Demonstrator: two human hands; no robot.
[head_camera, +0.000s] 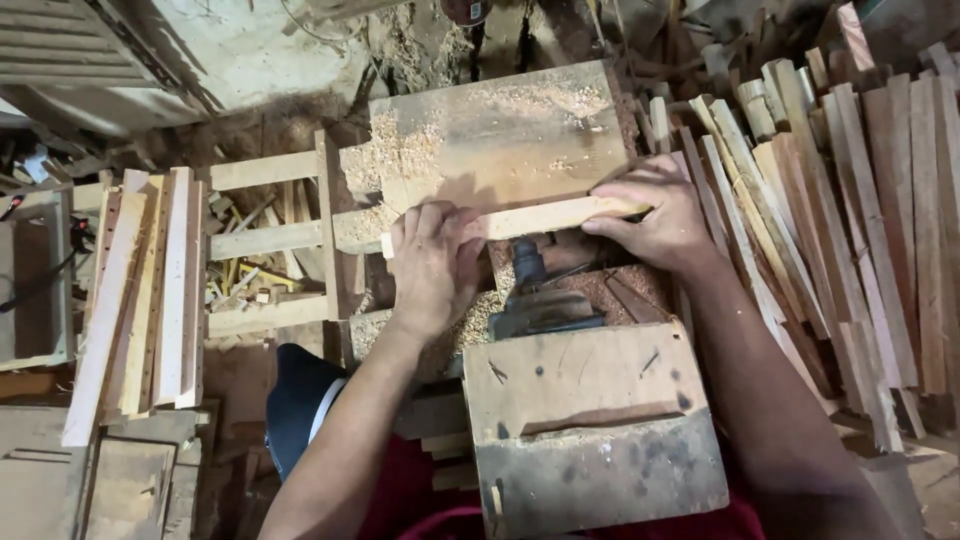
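Both hands press a thin, pale wooden strip (545, 217) flat, just in front of a big flat wooden board dusted with sawdust (500, 135). The left hand (432, 262) lies over the strip's left end with its grip closed down on it. The right hand (652, 212) pinches the right end. A dark metal tool (535, 300) sits just below the strip. It looks like the strip is being held steady for shaping. A pile of long reddish wooden strips (850, 220) lies to the right, and a bundle of pale wooden strips (145, 290) lies to the left.
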